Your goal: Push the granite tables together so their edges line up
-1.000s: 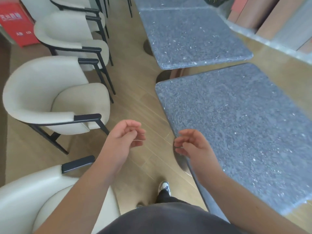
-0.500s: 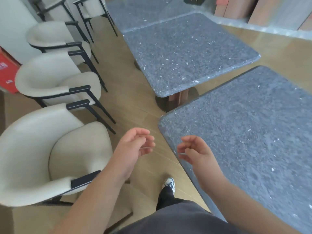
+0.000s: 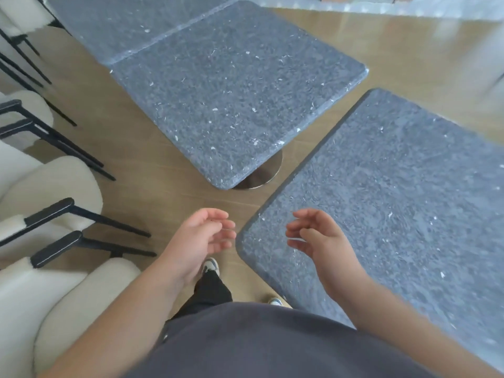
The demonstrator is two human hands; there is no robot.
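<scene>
Near granite table point(image 3: 395, 203) sits at right, its rounded corner betw. the two hands. Left hand point(image 3: 200, 241) hangs over the wood floor point(image 3: 152, 170) just left of that corner, fingers point(image 3: 223, 233) loosely curled, holding nothing. Right hand point(image 3: 320, 241) hovers over the near surface by the corner, fingers likewise half-curled & empty; can't tell if it touches the stone. Second granite table point(image 3: 234, 96) stands apart, angled, a wedge of floor betw. the edges, its round metal base point(image 3: 261, 173) showing. Third table point(image 3: 122, 25) butts against its far side. Cream chairs point(image 3: 49, 192) at left.
</scene>
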